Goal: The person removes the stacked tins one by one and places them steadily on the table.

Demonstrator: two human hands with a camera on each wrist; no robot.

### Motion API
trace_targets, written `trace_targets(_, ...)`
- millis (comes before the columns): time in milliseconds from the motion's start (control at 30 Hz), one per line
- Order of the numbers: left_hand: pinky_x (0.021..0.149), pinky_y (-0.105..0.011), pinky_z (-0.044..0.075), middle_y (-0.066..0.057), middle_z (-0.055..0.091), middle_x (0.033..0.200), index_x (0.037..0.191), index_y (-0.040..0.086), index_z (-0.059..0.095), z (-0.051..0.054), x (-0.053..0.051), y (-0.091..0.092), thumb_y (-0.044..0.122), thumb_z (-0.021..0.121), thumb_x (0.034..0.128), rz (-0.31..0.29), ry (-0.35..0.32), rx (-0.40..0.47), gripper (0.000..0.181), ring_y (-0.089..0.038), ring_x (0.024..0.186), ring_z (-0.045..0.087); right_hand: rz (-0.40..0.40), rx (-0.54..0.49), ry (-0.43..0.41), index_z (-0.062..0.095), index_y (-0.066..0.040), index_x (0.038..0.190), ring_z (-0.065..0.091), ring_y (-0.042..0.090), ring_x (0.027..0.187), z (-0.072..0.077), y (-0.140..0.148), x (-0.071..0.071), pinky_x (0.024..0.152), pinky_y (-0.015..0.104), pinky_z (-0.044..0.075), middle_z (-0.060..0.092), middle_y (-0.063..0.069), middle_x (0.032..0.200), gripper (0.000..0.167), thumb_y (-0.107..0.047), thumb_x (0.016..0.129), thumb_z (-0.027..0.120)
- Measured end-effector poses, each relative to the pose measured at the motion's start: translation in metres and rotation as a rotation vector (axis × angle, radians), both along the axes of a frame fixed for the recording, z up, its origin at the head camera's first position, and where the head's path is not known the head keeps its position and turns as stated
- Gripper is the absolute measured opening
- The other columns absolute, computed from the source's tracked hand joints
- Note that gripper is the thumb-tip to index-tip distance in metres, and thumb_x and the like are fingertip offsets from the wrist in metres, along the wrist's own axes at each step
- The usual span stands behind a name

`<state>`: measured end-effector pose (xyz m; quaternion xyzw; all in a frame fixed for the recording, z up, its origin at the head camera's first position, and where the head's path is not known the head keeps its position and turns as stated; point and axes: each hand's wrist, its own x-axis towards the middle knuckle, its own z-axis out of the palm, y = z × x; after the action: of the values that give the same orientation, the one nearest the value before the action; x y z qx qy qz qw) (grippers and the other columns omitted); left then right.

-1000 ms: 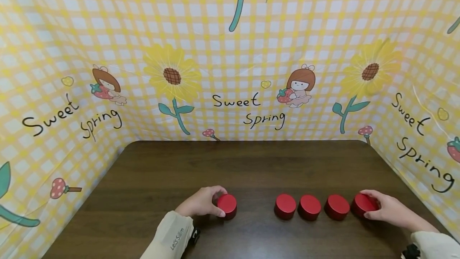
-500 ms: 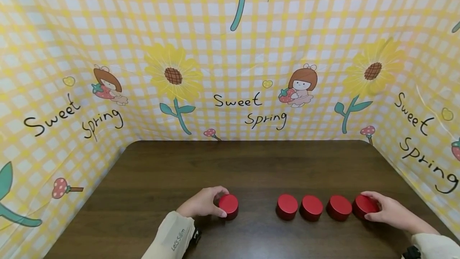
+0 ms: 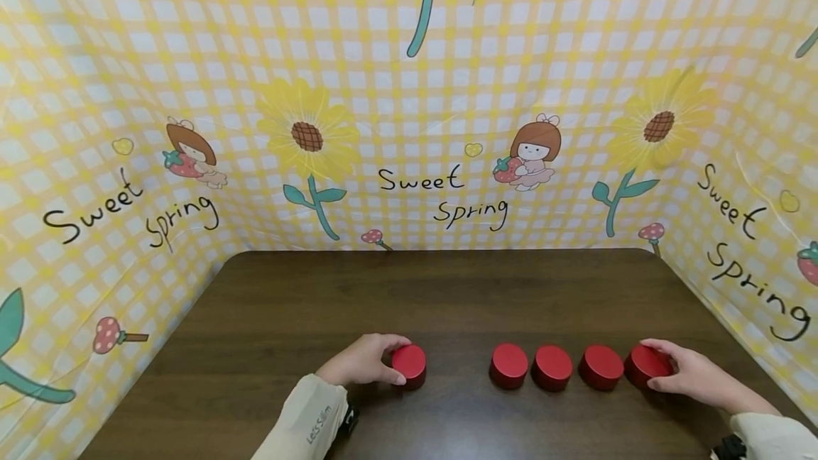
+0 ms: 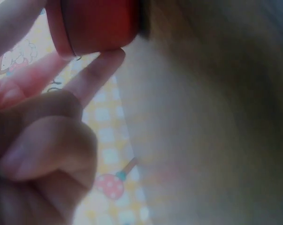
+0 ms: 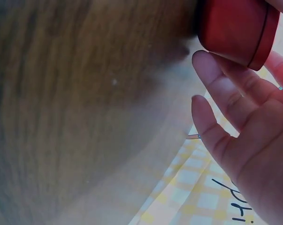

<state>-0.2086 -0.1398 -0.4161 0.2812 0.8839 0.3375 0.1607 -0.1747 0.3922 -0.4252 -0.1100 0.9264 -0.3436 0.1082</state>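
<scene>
My left hand pinches a round red tin between thumb and fingers, left of the others. In the left wrist view this tin shows a seam round its side, and fingers touch its edge. My right hand holds another red tin at the right end of a row, thumb on the near side and fingers on the far side. The right wrist view shows that tin standing on the table, also with a seam. Its underside is hidden.
Between the hands stand a red tin, a second tin and a third tin, narrow gaps between them. All are on a dark wooden table. A yellow checked cloth surrounds its back and sides.
My left hand and its tin have shifted slightly right, towards the row. The right hand and the other tins stay in place.
</scene>
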Motion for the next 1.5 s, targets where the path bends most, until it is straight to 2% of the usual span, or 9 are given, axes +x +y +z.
trace_targets(167, 0.081, -0.031, 0.048, -0.004, 0.067, 0.106, 0.121, 0.001, 0.060, -0.006, -0.002, 0.001, 0.015, 0.081, 0.0758, -0.014, -0.010, 0.016, 0.052, -0.015, 0.091, 0.060, -0.005, -0.006, -0.023, 0.039, 0.019, 0.128, 0.049, 0.008, 0.075, -0.001, -0.001, 0.000, 0.062, 0.027, 0.044, 0.059, 0.010, 0.096, 0.065, -0.016, 0.084, 0.072)
trace_targets(267, 0.075, -0.027, 0.048, -0.001, 0.068, 0.099, 0.117, 0.002, 0.063, -0.009, -0.004, 0.002, 0.016, 0.082, 0.0744, -0.035, 0.003, 0.034, 0.048, -0.010, 0.084, 0.060, -0.001, -0.007, -0.023, 0.039, 0.019, 0.128, 0.049, 0.008, 0.075, -0.001, -0.002, 0.000, 0.062, 0.027, 0.044, 0.059, 0.010, 0.097, 0.064, -0.016, 0.084, 0.071)
trace_targets(467, 0.067, -0.022, 0.049, 0.000, 0.069, 0.089, 0.110, 0.000, 0.066, -0.010, -0.008, 0.006, 0.016, 0.081, 0.0727, -0.044, 0.092, 0.050, 0.043, -0.003, 0.072, 0.059, -0.015, 0.007, -0.012, 0.040, 0.018, 0.128, 0.049, 0.009, 0.076, 0.000, -0.003, -0.001, 0.062, 0.027, 0.044, 0.059, 0.010, 0.098, 0.064, -0.017, 0.084, 0.072)
trace_targets(600, 0.066, -0.021, 0.049, -0.001, 0.070, 0.089, 0.110, -0.001, 0.066, -0.003, -0.009, 0.013, 0.016, 0.081, 0.0715, -0.042, 0.134, 0.042, 0.045, -0.002, 0.070, 0.058, -0.019, 0.014, 0.004, 0.040, 0.017, 0.127, 0.049, 0.008, 0.075, 0.000, -0.005, 0.000, 0.061, 0.027, 0.043, 0.059, 0.010, 0.097, 0.064, -0.017, 0.084, 0.072)
trace_targets(767, 0.065, -0.021, 0.048, 0.001, 0.069, 0.089, 0.109, 0.001, 0.067, 0.005, -0.011, 0.025, 0.018, 0.081, 0.0711, -0.043, 0.166, 0.005, 0.044, -0.002, 0.070, 0.056, -0.028, 0.004, 0.002, 0.040, 0.017, 0.127, 0.050, 0.008, 0.076, -0.002, -0.005, 0.000, 0.062, 0.027, 0.044, 0.059, 0.011, 0.098, 0.064, -0.017, 0.084, 0.073)
trace_targets(967, 0.064, -0.020, 0.047, 0.006, 0.067, 0.087, 0.108, 0.004, 0.068, 0.010, -0.014, 0.041, 0.020, 0.081, 0.0715, -0.052, 0.171, -0.035, 0.042, -0.002, 0.070, 0.054, -0.032, -0.031, -0.015, 0.038, 0.018, 0.129, 0.051, 0.009, 0.078, -0.003, -0.005, 0.001, 0.063, 0.027, 0.045, 0.059, 0.014, 0.102, 0.064, -0.017, 0.086, 0.071)
trace_targets(1267, 0.063, -0.018, 0.044, 0.012, 0.061, 0.081, 0.104, 0.009, 0.068, 0.014, -0.016, 0.065, 0.024, 0.082, 0.0708, -0.082, 0.227, -0.146, 0.039, -0.002, 0.069, 0.051, -0.018, -0.055, -0.027, 0.037, 0.019, 0.128, 0.050, 0.007, 0.078, -0.002, -0.002, 0.000, 0.063, 0.027, 0.046, 0.058, 0.015, 0.103, 0.064, -0.016, 0.087, 0.070)
trace_targets(1500, 0.058, -0.022, 0.042, 0.014, 0.061, 0.077, 0.100, 0.016, 0.071, 0.016, -0.015, 0.080, 0.032, 0.079, 0.0727, -0.034, 0.279, -0.259, 0.032, -0.002, 0.068, 0.051, -0.010, -0.055, -0.031, 0.036, 0.020, 0.128, 0.050, 0.006, 0.078, -0.004, 0.000, 0.000, 0.063, 0.027, 0.046, 0.058, 0.016, 0.104, 0.064, -0.016, 0.087, 0.070)
